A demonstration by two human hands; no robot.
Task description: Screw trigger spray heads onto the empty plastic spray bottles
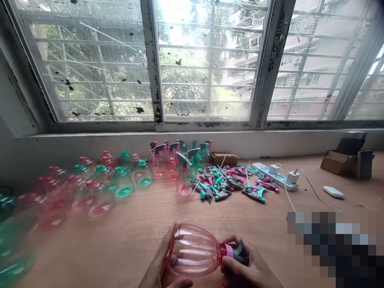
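A clear pink spray bottle (195, 250) lies sideways between my hands, low in the view, its neck pointing right. My left hand (160, 262) is wrapped around the bottle's base. At the neck, the thumb and fingers of my right hand (247, 266) close on the spray head (238, 253), which has a pink collar and a dark grey body. The spray head sits on the bottle's mouth; how tightly, I cannot tell. Part of the right hand's fingers is hidden behind the neck and head.
Open pink bottles (100, 200) and green bottles (123, 184) stand at the left. Bottles with spray heads (184, 176) stand near the wall, beside a pile of loose spray heads (231, 180). Further right are a power strip (277, 176), a white mouse-like object (333, 192) and a cardboard box (339, 161).
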